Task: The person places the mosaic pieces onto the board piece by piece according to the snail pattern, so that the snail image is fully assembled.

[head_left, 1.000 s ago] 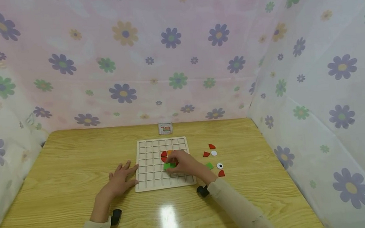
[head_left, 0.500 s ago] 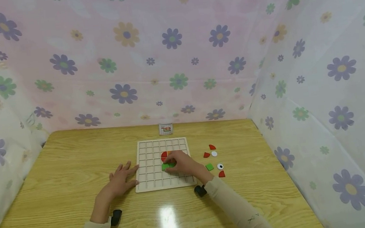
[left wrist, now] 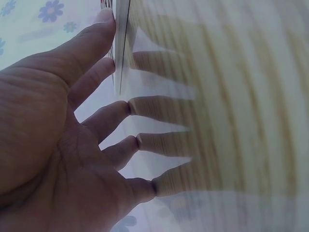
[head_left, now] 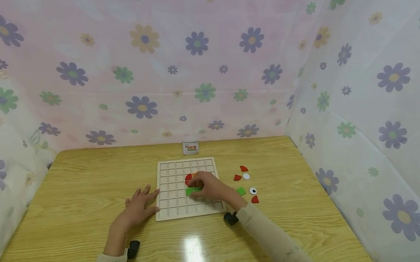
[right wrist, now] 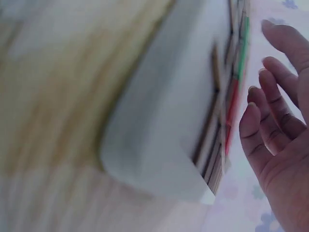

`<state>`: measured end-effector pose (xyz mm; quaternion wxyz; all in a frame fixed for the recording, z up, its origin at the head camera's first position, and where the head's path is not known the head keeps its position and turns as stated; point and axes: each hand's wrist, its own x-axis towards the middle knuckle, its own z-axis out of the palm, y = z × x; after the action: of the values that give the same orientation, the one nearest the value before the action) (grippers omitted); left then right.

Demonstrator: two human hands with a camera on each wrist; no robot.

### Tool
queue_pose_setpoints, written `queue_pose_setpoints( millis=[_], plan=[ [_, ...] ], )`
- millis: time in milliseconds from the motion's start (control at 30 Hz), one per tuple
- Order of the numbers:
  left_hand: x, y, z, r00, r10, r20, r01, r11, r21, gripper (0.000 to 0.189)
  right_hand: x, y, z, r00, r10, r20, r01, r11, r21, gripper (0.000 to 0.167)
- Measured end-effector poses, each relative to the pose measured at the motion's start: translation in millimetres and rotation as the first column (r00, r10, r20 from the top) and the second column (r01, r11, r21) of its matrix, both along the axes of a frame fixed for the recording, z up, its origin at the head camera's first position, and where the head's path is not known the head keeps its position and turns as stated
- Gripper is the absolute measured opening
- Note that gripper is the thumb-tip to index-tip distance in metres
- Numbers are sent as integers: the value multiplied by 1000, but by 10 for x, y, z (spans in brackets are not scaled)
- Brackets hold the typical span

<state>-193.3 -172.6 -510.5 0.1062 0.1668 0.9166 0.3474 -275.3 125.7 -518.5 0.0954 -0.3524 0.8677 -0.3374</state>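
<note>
Barely a shift since a second ago: the right hand [head_left: 211, 188] has slid a touch to the left over the grid board [head_left: 171, 203], and the green piece [head_left: 193, 190] now sits squarely in its cell, where earlier it lay slightly askew under the fingertips. The left hand [head_left: 139, 204] has not budged.

Around the board, on the wooden table [head_left: 67, 197], loose pieces lie off to the right: two red ones [head_left: 240, 172], a white disc [head_left: 246, 176], a green square [head_left: 241, 191], a black-and-white eye piece [head_left: 253, 191] and another red bit [head_left: 254, 199]. A small card [head_left: 190, 147] stands at the far edge. The right hand itself covers part of the red half-circle [head_left: 188, 178] on the board.

The left hand lies flat, fingers spread, fingertips touching the board's left edge. The right hand rests with fingers relaxed and extended, gripping nothing; the green piece is at its fingertips, just left of them, directly below the red one.
</note>
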Motion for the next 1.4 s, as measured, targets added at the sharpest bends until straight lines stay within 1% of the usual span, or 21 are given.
queue_pose_setpoints(
  millis=[100,167,267,433,667,767,833,933,1067,1167,1300,1333,1400],
  plan=[
    [0,1,-3,1000,0,6,0,1000,4,61,24,78,39,1000,-23,-21,20,994,-111,24],
    [-1,1,-4,1000,-1,5,1,1000,3,61,54,157,68,998,-54,-28,48,982,-182,20],
    [-2,2,-9,1000,2,6,-2,1000,6,61,110,315,88,994,-111,-24,102,964,-246,17],
    [-6,-2,-21,1000,1,3,-1,1000,9,61,236,651,76,978,-211,-8,201,944,-261,15],
    [-20,-11,-21,1000,3,17,-3,1000,9,61,447,1137,-7,942,-334,-23,318,914,-252,13],
    [-18,-10,-21,1000,4,20,-4,1000,10,61,552,1361,-32,928,-372,-16,360,907,-221,13],
    [-15,-11,-19,1000,1,17,-1,1000,9,61,627,1500,-33,917,-400,-12,391,902,-185,14],
    [-6,-14,-18,1000,0,17,0,1000,6,60,729,1665,-16,898,-440,-17,436,895,-97,16],
    [2,-18,-11,1000,3,15,-3,1000,12,61,809,1767,17,874,-485,-9,485,874,39,20],
    [-1,-20,-9,1000,4,7,-4,1000,14,61,829,1770,43,861,-508,17,504,857,106,23],
    [-8,-21,-20,1000,1,0,-1,1000,16,61,819,1738,62,864,-503,23,497,860,116,20],
    [-9,-20,-24,1000,0,1,0,1000,19,60,813,1730,64,868,-496,20,491,864,116,19],
    [-11,-19,-32,1000,-2,0,2,1000,20,60,803,1717,66,884,-467,19,462,878,124,15]
  ],
)
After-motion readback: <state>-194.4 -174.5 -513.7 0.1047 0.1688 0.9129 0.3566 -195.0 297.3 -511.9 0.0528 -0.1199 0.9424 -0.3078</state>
